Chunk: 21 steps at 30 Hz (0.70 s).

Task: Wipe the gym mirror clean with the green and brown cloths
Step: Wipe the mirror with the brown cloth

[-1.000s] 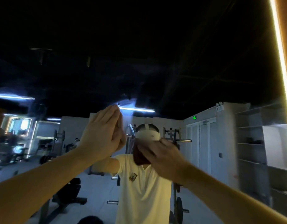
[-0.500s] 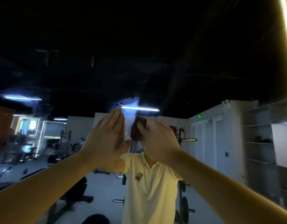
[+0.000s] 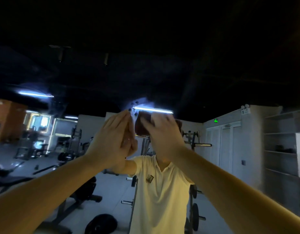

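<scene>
The gym mirror fills the head view and reflects me in a pale yellow shirt. My right hand, blurred by motion, presses the brown cloth flat against the glass at about head height. My left hand lies flat on the mirror just left of the cloth, fingers straight and together, touching its own reflection. No green cloth is in view.
The mirror reflects weight benches and racks at left, a barbell rack behind me, white cabinet doors and open shelves at right. Small dark spots sit on the glass above my left fingertips.
My right hand has slid the brown cloth upward on the glass, from face height to beside the ceiling-light reflection. My left hand has stayed flat on the mirror.
</scene>
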Motion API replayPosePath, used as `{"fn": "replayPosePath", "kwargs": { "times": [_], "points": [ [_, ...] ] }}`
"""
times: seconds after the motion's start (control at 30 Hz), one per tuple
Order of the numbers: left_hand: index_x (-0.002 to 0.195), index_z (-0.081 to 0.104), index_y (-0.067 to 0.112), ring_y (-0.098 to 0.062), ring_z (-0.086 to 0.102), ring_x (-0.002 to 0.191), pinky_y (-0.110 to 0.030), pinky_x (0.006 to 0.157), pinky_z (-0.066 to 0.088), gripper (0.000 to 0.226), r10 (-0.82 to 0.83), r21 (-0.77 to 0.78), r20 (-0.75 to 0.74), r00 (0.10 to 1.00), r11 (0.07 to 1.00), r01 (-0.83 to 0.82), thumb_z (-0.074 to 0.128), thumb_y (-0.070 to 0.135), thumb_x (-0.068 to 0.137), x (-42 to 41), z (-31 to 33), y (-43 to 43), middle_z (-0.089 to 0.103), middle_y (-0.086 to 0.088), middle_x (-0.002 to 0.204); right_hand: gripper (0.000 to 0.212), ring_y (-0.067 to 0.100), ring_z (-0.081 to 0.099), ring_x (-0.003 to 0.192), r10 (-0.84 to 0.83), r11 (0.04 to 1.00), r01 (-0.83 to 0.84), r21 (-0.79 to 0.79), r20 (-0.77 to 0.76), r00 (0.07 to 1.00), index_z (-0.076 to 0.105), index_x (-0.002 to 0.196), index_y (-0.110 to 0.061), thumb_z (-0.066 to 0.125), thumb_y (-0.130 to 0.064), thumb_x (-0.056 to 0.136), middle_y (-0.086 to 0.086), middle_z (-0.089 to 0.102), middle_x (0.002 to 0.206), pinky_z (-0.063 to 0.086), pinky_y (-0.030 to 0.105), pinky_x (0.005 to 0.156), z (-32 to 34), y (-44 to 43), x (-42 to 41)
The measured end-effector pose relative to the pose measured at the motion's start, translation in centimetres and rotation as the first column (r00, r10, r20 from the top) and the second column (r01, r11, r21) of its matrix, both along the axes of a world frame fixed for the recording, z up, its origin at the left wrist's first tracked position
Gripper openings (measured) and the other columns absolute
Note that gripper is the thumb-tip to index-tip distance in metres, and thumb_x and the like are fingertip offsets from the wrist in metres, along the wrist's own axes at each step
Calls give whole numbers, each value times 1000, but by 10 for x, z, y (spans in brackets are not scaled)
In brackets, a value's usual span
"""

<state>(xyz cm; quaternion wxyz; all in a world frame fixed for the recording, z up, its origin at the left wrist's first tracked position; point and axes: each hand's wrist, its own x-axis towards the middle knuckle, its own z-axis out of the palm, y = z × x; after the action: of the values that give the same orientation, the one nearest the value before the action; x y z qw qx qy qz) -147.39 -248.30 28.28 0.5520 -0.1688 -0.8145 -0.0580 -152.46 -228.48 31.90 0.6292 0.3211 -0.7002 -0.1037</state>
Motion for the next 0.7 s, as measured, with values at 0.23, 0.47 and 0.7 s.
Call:
{"fn": "replayPosePath", "kwargs": {
  "times": [0.23,0.47,0.7],
  "points": [
    [157,-12,-1,-28,-5,159,-45,129,6,103,226,-167,149,963,965,-201,33,71,100,1,-32,18,-15,-16,169,68,34,55,89,-212,974,196,-116,-144,967,56,140,-16,83,-23,78,17,53,103,51,47,81,45,109,-1],
    [154,-26,-2,-28,-21,157,-46,130,-3,114,299,-64,236,925,954,-292,29,79,96,-3,-39,41,-28,-17,166,64,33,56,111,-90,810,110,-575,63,994,44,150,-8,64,-26,92,18,53,125,45,48,100,23,22,-2],
    [162,13,-1,-29,6,160,-51,129,14,79,155,34,-49,987,988,-154,46,45,106,-26,-90,53,11,-19,171,69,27,65,86,-89,978,79,191,44,995,67,130,-10,90,-27,67,13,63,99,58,40,76,-78,92,13]
  ]
}}
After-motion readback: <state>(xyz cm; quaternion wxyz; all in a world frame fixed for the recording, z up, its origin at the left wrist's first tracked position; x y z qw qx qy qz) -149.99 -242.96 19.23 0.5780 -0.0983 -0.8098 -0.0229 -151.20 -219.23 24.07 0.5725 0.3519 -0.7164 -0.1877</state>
